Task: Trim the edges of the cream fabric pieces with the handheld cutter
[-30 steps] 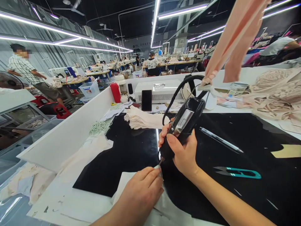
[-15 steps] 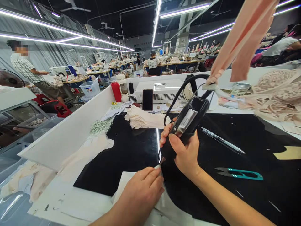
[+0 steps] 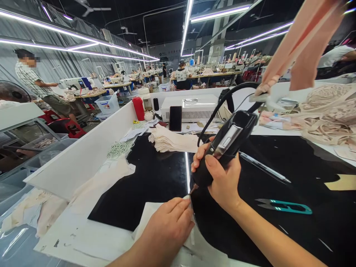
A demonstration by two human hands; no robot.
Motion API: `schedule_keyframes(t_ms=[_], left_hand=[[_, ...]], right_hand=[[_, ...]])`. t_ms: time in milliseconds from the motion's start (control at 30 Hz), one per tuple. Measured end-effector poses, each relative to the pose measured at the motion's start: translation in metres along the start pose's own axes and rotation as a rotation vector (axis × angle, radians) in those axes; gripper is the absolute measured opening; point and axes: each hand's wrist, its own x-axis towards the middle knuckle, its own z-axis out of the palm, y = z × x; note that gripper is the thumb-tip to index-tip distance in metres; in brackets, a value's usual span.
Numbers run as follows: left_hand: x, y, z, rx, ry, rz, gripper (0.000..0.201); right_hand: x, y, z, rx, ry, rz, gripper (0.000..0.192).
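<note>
Teal thread snips (image 3: 283,206) and clear pen (image 3: 264,167) on black counter (image 3: 155,178). Folded cream fabric stack (image 3: 172,141), dark phone (image 3: 175,118) propped against white box (image 3: 191,107), red bottle (image 3: 138,108), bead strings (image 3: 119,149). Lace pile (image 3: 325,118) far right.

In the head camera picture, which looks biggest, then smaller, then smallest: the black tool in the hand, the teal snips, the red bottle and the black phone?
1. Black tool, clearly biggest, though it is nearest the camera.
2. Teal snips.
3. Red bottle and black phone look about alike; both stand farther back, so I won't rank them.
</note>
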Motion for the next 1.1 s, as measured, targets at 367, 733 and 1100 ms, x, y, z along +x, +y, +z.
schedule_keyframes(t_ms=[367, 733, 1100], left_hand=[[0.0006, 0.0004, -0.0008, -0.034, 0.028, -0.023, 0.031], [0.0009, -0.0002, 0.0018, -0.022, 0.018, -0.001, 0.030], [-0.0033, -0.0007, 0.0039, -0.013, -0.018, 0.003, 0.029]], right_hand=[[-0.0053, 0.0040, -0.0007, -0.016, -0.015, 0.029, 0.034], [-0.0065, 0.0021, 0.0031, -0.061, 0.003, 0.015, 0.030], [-0.0081, 0.0042, 0.0075, -0.044, -0.009, 0.013, 0.029]])
